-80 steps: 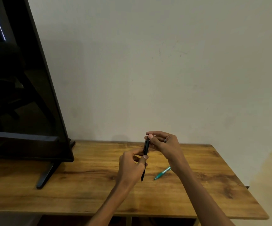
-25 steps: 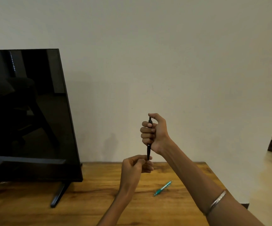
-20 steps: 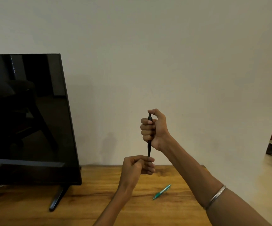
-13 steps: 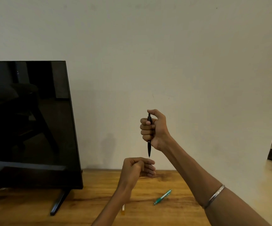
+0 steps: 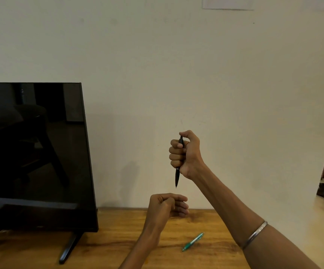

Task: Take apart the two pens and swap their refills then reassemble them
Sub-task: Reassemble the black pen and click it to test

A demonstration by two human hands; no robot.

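Monitor [image 5: 34, 152]: it stood dark at the left of your wooden surface [image 5: 108, 239].
Left hand [image 5: 167, 205]: your fingers were curled into a loose fist just below the black pen's tip, apart from it; whether they held anything, I cannot tell.
Black pen [image 5: 177, 176]: upright, tip down.
Right hand [image 5: 184, 154]: your fingers were clamped around the black pen.
Green pen [image 5: 192, 240]: it lay on the surface between your forearms.

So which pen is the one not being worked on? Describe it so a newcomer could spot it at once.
Start from the wooden table beside the black screen. Right of the screen's stand, a green pen lies flat and slanted on the wood, touched by neither hand. The black pen, by contrast, is held upright in the right hand.
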